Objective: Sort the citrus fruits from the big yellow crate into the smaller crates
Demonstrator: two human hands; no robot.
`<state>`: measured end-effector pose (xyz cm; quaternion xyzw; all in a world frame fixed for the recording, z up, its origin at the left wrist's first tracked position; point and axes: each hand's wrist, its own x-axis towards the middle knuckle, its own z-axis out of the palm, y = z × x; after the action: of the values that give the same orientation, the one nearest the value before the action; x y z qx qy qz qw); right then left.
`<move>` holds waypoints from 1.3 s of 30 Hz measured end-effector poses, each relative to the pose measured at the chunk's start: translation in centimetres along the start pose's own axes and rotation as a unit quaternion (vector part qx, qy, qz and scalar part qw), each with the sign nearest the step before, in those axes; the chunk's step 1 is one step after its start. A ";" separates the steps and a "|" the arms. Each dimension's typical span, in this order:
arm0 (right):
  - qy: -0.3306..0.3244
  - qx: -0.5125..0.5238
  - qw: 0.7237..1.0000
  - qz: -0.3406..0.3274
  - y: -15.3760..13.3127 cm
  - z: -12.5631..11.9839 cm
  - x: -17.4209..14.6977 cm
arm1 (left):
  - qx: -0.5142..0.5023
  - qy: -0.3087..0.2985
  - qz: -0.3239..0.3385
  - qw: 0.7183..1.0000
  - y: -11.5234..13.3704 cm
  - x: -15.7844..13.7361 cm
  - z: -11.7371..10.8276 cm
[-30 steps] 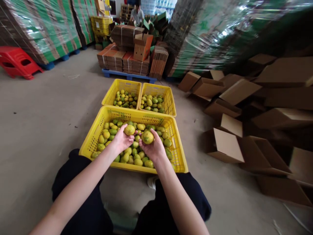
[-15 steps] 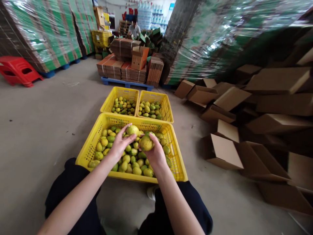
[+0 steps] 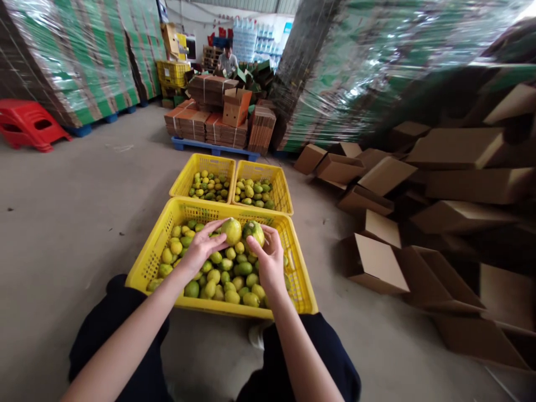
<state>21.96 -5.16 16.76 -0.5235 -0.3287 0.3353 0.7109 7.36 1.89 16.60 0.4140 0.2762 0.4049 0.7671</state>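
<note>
Two fruits are up in your hands, one in each, side by side above the far half of the large yellow slatted plastic crate that stands before your knees. Your left hand grips a round, yellow-green, smooth-skinned fruit between the thumb and the outstretched fingers. Your right hand curls around a darker green fruit with yellow patches, its thumb across the near side and its fingers along the right. The two fruits are so close that you cannot tell whether they touch.

Below your hands, a heap of loose green and yellow fruits spreads from the left edge of the crate toward its right edge and reaches the near edge; your right forearm hides some of the near right corner. Just beyond the far edge stand two smaller-looking yellow plastic crates, the left one and the right one, each with fruits of the same colours.

Farther off, a blue pallet carries strapped stacks of flat brown cardboard. Many brown cardboard boxes lie jumbled on the floor to your right, and a red plastic stool stands to your left.
</note>
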 end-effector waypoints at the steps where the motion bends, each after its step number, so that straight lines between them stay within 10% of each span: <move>1: 0.007 0.004 1.000 0.008 0.1 0.0 0.0 | -0.004 0.004 -0.002 1.000 0.0 0.1 0.0; 13: -0.041 0.094 0.982 0.157 1.0 1.1 -0.6 | 0.113 0.046 -0.004 0.992 -0.4 0.0 0.4; 25: 0.030 0.195 0.956 0.219 0.4 1.5 0.6 | -0.188 0.080 -0.140 0.969 0.5 1.1 1.2; 31: -0.051 0.188 0.941 0.277 0.5 0.9 0.9 | -0.133 0.047 -0.166 0.976 0.9 0.9 0.9; 34: -0.057 0.171 0.957 0.229 0.4 0.9 0.7 | 0.060 0.059 -0.051 0.995 0.7 0.2 0.7; 39: 0.010 0.007 1.000 0.009 0.0 1.1 -0.1 | 0.285 0.033 0.220 0.933 0.7 -0.8 0.5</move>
<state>20.94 -4.68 17.03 -0.5248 -0.3139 0.3390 0.7150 7.11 1.24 17.53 0.6518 0.3069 0.4812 0.4995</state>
